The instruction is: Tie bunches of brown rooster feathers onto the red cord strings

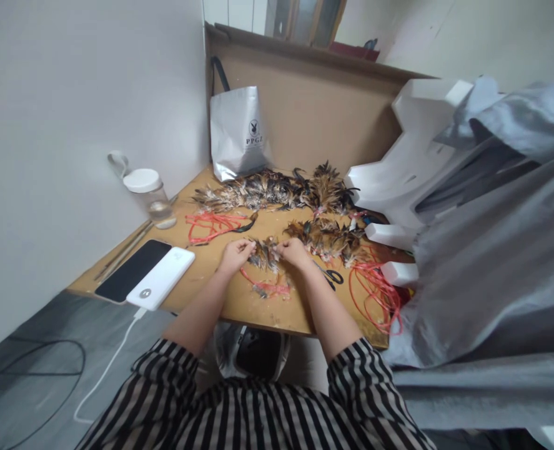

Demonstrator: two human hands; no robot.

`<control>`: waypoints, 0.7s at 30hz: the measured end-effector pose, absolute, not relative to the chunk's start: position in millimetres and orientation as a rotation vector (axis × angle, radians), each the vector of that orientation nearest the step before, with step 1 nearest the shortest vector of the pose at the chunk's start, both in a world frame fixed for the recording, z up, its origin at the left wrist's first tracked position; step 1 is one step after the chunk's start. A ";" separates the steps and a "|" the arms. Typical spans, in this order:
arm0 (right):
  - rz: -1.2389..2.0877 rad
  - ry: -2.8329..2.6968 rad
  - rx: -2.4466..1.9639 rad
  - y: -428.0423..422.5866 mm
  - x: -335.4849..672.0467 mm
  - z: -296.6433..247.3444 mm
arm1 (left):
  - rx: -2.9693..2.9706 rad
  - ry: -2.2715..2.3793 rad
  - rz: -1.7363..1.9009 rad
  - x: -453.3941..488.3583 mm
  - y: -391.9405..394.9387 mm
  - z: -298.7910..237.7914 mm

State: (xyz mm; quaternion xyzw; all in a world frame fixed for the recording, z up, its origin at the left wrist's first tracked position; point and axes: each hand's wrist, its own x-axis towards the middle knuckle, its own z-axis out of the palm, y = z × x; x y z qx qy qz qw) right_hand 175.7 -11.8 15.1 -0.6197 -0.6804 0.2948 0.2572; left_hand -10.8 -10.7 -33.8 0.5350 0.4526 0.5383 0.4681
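Observation:
Between my two hands, just over the table, is a small bunch of brown and black feathers (264, 255). My left hand (236, 255) pinches its left side with thumb and forefinger. On the right side my right hand (293, 251) is closed on the feathers in a similar pinch. Red plastic strips (277, 287) with feather scraps lie on the table right below the bunch. A pair of black-handled scissors (333, 276) rests beside my right forearm. Beyond my right hand spreads a pile of loose brown feathers (333, 240).
A long heap of feathers (262, 190) runs along the back of the wooden table (211, 275). Red strips lie in bundles at left (211, 226) and right (375, 290). A phone (133, 270), a white power bank (161, 278), a lidded jar (152, 197) and a silver bag (239, 134) stand leftward.

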 end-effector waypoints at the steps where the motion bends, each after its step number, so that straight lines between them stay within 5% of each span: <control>1: 0.877 -1.772 -1.610 -9.6 178.1 14.5 | 1.303 1.119 1.349 -10.9 -10.7 -33.5; 10: 1.497 -1.210 -1.242 -4.1 184.4 -8.8 | 1.212 1.313 1.499 -12.3 -20.8 -11.3; 21: 1.653 -1.125 -1.105 -4.8 183.4 -9.0 | 1.304 1.414 1.611 -10.2 -25.1 -9.1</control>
